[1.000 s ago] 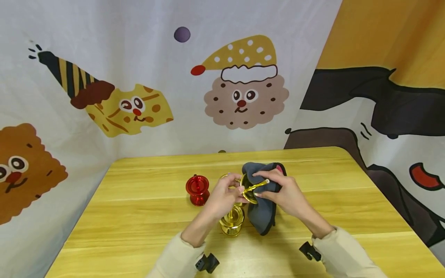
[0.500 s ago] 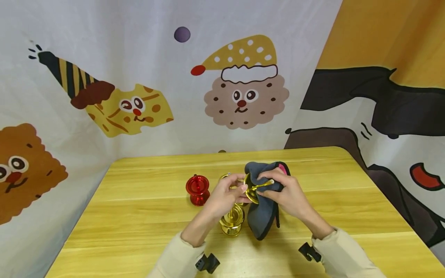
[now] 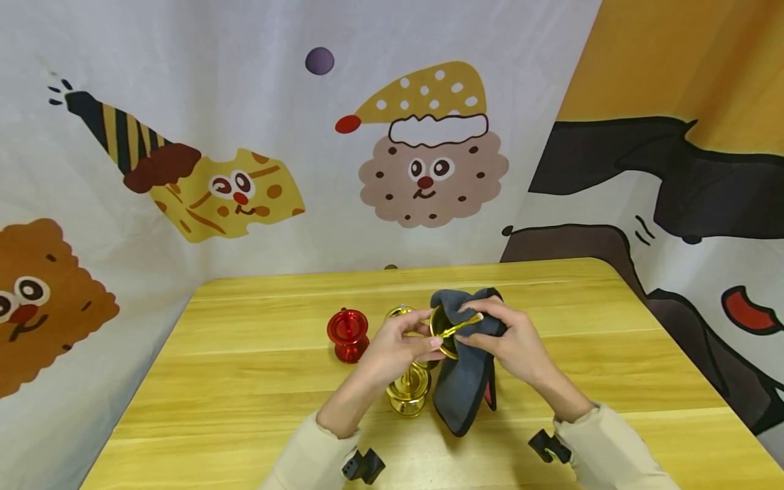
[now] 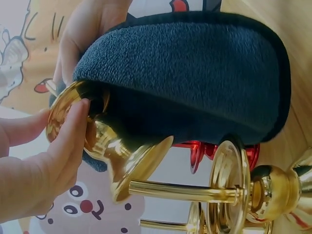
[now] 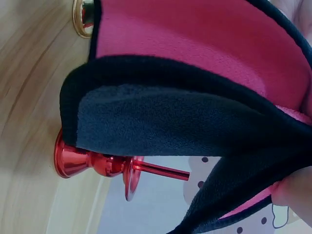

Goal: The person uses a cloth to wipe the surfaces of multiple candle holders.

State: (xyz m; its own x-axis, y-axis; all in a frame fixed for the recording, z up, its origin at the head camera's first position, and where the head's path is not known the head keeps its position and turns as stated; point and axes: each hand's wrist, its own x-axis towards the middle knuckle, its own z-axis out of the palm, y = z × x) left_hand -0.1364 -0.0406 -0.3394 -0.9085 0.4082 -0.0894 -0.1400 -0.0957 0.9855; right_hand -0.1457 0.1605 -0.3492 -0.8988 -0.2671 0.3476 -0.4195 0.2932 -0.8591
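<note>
My left hand [image 3: 395,350] pinches a gold candle holder [image 4: 119,151], tipped on its side, with a thin tube rising from the middle of its cup. My right hand [image 3: 517,344] grips a cloth [image 3: 459,398], grey on one face and pink on the other, with a black border. Its bunched part lies against the cup's inner rim beside the tube, while the rest hangs down over the table. In the left wrist view the grey face [image 4: 195,73] drapes over the held holder's far side. My right fingertips are partly hidden by cloth.
Another gold candle holder [image 3: 408,395] stands upright below my left hand, and one more gold holder [image 3: 400,311] shows behind that hand. To the left stands a red candle holder [image 3: 349,335]. A printed curtain [image 3: 257,82] hangs behind the wooden table [image 3: 245,408].
The held gold holder has shifted slightly right and turned a little. My right hand has twisted with the cloth, whose lower flap now hangs nearer the table's front.
</note>
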